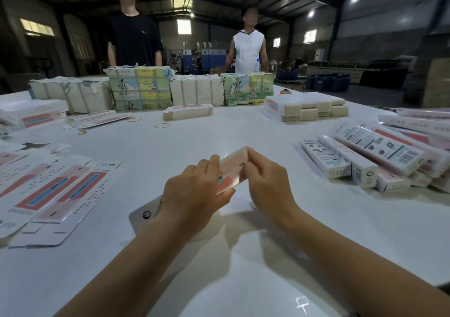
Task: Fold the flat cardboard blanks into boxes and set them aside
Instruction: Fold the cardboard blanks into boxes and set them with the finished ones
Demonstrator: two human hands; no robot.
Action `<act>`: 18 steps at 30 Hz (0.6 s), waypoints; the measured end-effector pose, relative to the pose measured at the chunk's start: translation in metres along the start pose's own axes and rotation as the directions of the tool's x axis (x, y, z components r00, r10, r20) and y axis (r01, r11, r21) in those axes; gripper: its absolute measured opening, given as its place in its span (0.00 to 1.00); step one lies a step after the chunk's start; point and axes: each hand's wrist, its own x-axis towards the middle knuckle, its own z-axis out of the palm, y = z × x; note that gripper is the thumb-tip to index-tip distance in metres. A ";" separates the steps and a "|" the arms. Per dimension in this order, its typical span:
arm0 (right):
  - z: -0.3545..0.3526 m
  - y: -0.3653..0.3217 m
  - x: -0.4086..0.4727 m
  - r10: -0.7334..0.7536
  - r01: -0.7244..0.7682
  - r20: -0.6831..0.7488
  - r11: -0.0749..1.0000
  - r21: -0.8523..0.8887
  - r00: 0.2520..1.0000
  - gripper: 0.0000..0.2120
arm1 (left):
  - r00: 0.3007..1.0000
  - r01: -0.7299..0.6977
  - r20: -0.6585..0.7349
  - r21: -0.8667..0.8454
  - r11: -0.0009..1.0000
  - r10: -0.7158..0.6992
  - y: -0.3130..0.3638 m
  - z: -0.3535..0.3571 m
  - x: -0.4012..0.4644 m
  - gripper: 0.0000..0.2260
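Head-worn view, forward and down, close over table (243, 131)

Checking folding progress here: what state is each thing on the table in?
Blank in hands: held by left hand and right hand, partly folded.
Flat blanks: unfolded, overlapping.
Finished boxes: folded, piled.
Wrapped bundles: banded.
Rubber bands: loose.

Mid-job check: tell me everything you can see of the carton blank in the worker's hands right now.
The carton blank is glossy printed cardboard, white with salmon-pink panels. It is held just above the white table, slanting from near left to far right. The left hand grips its near part, the right hand pinches its far end. A white flap with a round dark logo pokes out by the left wrist. It looks partly folded; how far is hidden by the fingers.
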 end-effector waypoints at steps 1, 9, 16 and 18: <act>0.001 0.001 -0.001 -0.037 0.038 0.009 0.997 -0.064 0.999 0.12 | 1.000 0.006 -0.011 0.009 1.000 -0.006 0.001 0.003 0.000 0.32; 0.000 0.006 0.005 0.175 -0.221 0.212 0.952 0.213 0.961 0.23 | 0.998 0.025 0.061 0.045 0.999 -0.028 -0.014 0.012 0.001 0.31; 0.000 0.012 0.003 -0.194 0.474 0.514 0.729 -0.494 0.835 0.36 | 0.964 0.056 0.267 -0.219 0.974 0.005 -0.041 0.013 -0.001 0.29; -0.001 0.016 0.005 -0.205 0.526 0.543 0.656 -0.541 0.814 0.31 | 0.960 0.002 0.272 -0.221 0.975 0.060 -0.044 0.013 0.000 0.34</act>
